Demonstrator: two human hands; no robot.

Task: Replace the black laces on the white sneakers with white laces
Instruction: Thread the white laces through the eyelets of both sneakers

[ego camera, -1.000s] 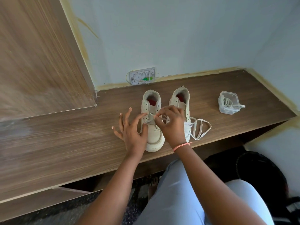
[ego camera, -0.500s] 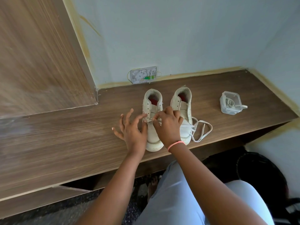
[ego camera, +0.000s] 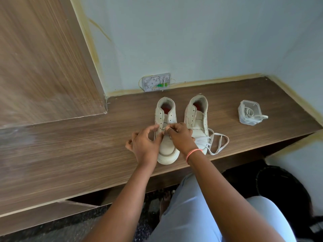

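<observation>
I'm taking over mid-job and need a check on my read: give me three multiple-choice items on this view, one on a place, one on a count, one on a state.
1. Where is the clear plastic container?
A. right of both sneakers
B. between them
C. on the floor

2. How many sneakers stand on the wooden shelf?
A. one
B. two
C. three

3. The right sneaker is:
A. laced with black
B. without laces
C. partly laced with white lace

Key: 1 A, it stands apart at the far right. 2 B, a pair stands side by side. 3 C, white lace crosses its lower part, upper eyelets bare.
</observation>
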